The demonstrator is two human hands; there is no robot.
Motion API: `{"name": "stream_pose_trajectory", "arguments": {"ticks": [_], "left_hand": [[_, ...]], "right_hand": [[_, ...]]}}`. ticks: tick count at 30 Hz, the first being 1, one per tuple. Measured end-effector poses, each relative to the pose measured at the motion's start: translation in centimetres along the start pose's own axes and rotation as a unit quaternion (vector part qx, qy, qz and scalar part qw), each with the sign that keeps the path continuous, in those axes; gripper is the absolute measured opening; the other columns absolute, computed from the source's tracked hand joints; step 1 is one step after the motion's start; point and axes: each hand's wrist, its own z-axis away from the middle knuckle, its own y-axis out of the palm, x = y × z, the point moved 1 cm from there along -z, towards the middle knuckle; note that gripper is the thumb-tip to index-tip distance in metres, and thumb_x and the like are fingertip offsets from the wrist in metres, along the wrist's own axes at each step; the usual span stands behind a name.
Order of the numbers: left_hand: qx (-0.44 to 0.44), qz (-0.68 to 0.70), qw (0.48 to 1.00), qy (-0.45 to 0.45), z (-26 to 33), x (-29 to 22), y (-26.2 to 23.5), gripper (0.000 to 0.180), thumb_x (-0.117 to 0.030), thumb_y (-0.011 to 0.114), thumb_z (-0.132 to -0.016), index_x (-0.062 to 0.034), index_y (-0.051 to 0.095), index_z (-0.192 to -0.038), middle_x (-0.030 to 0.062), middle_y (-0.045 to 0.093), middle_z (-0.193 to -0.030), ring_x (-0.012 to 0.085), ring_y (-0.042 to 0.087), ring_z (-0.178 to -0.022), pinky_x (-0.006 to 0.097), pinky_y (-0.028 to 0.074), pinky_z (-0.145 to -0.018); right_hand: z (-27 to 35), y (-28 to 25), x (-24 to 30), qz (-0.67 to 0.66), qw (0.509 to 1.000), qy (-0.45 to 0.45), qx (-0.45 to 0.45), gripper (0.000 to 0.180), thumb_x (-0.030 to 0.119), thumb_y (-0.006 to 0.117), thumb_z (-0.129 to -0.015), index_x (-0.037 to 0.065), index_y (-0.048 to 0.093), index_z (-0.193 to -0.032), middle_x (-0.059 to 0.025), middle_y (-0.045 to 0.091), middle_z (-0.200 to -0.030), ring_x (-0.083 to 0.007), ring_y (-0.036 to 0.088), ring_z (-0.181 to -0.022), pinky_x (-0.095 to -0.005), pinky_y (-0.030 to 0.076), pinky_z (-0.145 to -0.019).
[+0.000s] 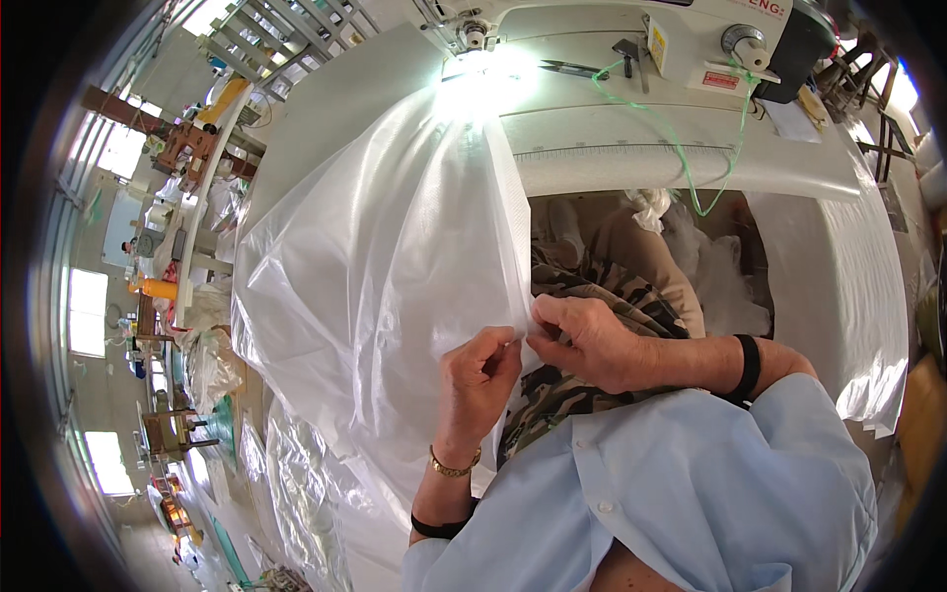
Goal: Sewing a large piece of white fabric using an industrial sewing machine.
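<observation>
That filmy white sheet [414,266] looks light, limp and slippery to me, best gripped along its right edge, where the left hand [480,375] and right hand [587,340] pinch it.

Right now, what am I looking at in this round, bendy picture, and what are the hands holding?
A wide camera worn on a person's head took this, looking down, so straight edges look curved. There is no robot, just the person's bare left hand, with a gold-coloured metal band on its wrist, and bare right hand. The person wears a light-blue buttoned shirt. Both hands pinch the edge of a big, shiny, see-through white sheet, which looks thin, perhaps plastic. The sheet spreads up to a bright white light under a white sewing machine. The machine stands on a smooth, pale worktable, and a thin, bright green thread loops down over its front edge.
</observation>
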Motion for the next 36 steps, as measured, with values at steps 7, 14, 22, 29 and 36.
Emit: {"name": "stream_pose_trajectory", "arguments": {"ticks": [7,14,22,29,36], "left_hand": [[0.006,-0.054,0.995,0.078,-0.7,-0.5,-0.2,0.010,0.011,0.061,-0.082,0.0042,0.065,-0.089,0.0018,0.060,-0.078,0.0038,0.051,-0.071,0.020,0.041,-0.058],[0.070,0.104,0.991,-0.039,-0.7,1.2,-0.8,0.004,0.002,0.058,-0.088,0.0027,0.062,-0.090,0.0010,0.059,-0.078,0.0062,0.049,-0.067,0.022,0.039,-0.057],[0.006,0.292,0.926,-0.239,-1.0,1.6,0.1,0.016,-0.010,0.058,-0.094,-0.0006,0.061,-0.082,-0.0066,0.052,-0.072,0.0018,0.043,-0.066,0.017,0.034,-0.059],[-0.086,-0.054,0.993,-0.057,-0.1,0.2,-7.8,0.011,-0.005,0.061,-0.091,0.0047,0.064,-0.092,-0.0020,0.061,-0.076,0.0022,0.047,-0.068,0.019,0.038,-0.057],[0.070,-0.369,0.901,0.218,-7.0,-13.3,-11.7,0.008,0.003,0.059,-0.080,0.0033,0.060,-0.088,0.0135,0.054,-0.071,0.0259,0.055,-0.064,0.035,0.043,-0.057]], "right_hand": [[-0.1,0.8,-0.8,0.065,0.993,-0.093,-0.016,0.018,0.009,0.065,-0.082,0.002,0.048,-0.082,-0.0126,0.053,-0.072,-0.0333,0.056,-0.070,-0.0415,0.044,-0.066],[0.0,1.1,-0.2,0.184,0.973,-0.139,0.027,0.019,0.011,0.067,-0.080,0.006,0.050,-0.083,-0.0095,0.054,-0.074,-0.0273,0.057,-0.070,-0.0357,0.043,-0.069],[-1.2,1.2,-0.6,0.276,0.926,-0.244,0.076,0.021,0.016,0.069,-0.080,0.006,0.052,-0.085,-0.0060,0.055,-0.078,-0.0230,0.056,-0.070,-0.0345,0.043,-0.068],[-6.7,4.0,-6.5,-0.155,0.956,0.070,-0.239,0.041,0.024,0.065,-0.088,0.001,0.047,-0.117,-0.0192,0.055,-0.115,-0.0282,0.056,-0.106,-0.0396,0.047,-0.085],[-15.2,10.9,-6.1,-0.097,0.986,-0.122,0.057,0.033,0.020,0.059,-0.087,0.002,0.060,-0.114,-0.0194,0.065,-0.105,-0.0299,0.055,-0.111,-0.0379,0.044,-0.092]]}}
